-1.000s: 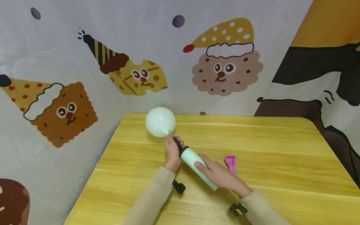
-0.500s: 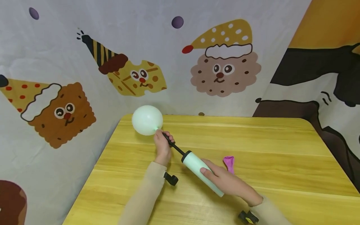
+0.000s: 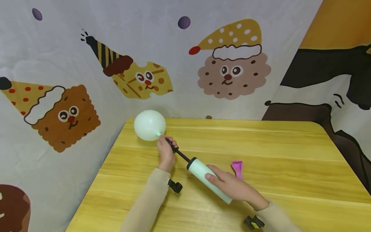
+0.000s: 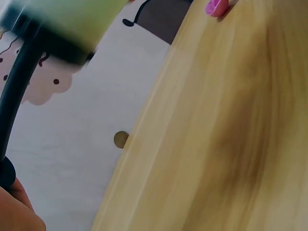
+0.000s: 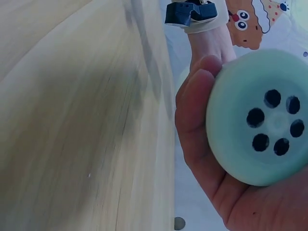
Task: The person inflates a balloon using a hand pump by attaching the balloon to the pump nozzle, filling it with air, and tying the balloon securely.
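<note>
1. The right hand (image 3: 232, 187) held the pale green barrel of a pump (image 3: 203, 175), fingers wrapped round it.
2. The left hand (image 3: 166, 149) gripped the pump's black end, next to the neck of an inflated pale green balloon (image 3: 149, 125).
3. Black rod (image 3: 183, 155) showed between the hands.
4. Near the right hand, a limp pink balloon (image 3: 237, 169) lay on the table (image 3: 278, 151).

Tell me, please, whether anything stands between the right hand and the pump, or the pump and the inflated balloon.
Nothing visible does: the right hand grips the pump directly, and the left hand holds its black handle by the inflated balloon. The limp pink balloon lies on the table beyond the right hand.
</note>
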Available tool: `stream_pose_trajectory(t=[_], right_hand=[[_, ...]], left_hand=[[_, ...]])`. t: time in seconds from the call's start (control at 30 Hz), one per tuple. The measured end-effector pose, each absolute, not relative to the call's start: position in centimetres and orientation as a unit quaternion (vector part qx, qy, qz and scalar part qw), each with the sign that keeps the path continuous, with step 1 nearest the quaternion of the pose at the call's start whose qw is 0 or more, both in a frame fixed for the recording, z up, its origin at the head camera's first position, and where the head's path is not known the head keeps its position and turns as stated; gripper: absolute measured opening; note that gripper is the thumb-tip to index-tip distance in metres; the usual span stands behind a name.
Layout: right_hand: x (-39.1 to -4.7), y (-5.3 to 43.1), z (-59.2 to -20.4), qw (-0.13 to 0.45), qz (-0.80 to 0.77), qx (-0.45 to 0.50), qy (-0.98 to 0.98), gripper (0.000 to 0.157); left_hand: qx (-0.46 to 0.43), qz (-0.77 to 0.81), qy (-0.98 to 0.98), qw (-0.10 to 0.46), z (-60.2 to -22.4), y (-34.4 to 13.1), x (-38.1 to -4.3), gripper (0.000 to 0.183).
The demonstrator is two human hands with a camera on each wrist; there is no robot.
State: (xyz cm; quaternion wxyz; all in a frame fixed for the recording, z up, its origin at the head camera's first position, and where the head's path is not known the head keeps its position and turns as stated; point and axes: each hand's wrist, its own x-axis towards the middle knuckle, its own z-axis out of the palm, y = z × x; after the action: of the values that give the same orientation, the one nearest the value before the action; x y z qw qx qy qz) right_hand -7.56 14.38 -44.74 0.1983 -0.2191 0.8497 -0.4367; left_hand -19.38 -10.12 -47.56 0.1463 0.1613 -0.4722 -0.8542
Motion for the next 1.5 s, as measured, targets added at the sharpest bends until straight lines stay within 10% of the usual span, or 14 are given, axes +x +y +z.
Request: stream_pose_trajectory(t=[1.5], right_hand=[[-7.3,14.7,-45.1,0.181,-0.424,-0.226,0.858,0.054]], left_hand=[[0.146,-0.858,-0.471,0.143,-47.6,-10.1,-19.4,0.042]])
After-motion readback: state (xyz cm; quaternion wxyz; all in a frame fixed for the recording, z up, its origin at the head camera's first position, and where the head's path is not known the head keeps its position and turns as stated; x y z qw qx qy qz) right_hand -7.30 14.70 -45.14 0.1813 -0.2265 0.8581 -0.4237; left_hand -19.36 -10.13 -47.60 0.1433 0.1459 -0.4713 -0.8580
